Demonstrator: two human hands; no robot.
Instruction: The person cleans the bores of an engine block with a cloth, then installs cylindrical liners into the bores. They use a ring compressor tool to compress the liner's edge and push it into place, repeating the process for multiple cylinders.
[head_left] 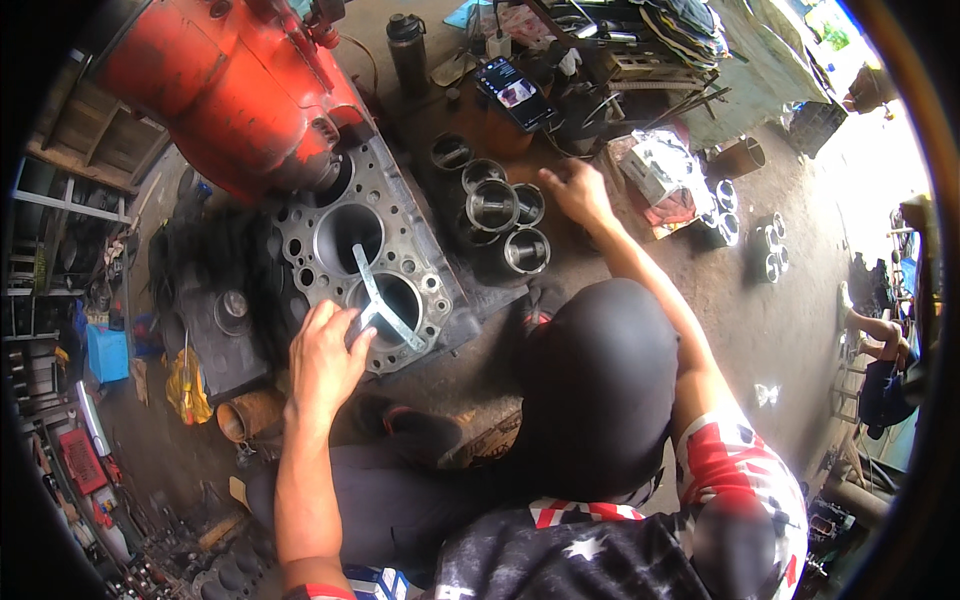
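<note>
My left hand [325, 355] is closed on one leg of a pale, Y-shaped metal piece [378, 300]. That piece lies across a round bore on the top face of a grey engine block [432, 285]; its long leg reaches toward the neighbouring bore. Some of my left fingertips are hidden under the hand. My right hand [582, 195] is stretched out to the right of a cluster of pistons [493, 205], its thumb and fingers apart and nothing visible in it. Another piston [527, 250] stands at the near end of that cluster.
A red machine [235, 95] stands over the block's far end. Behind the pistons are a lit phone [515, 92] and a dark bottle [406, 50]. Right of my hand lies a silvery metal part [660, 170]; more pistons [720, 215] stand beyond. Another person [885, 370] is at far right.
</note>
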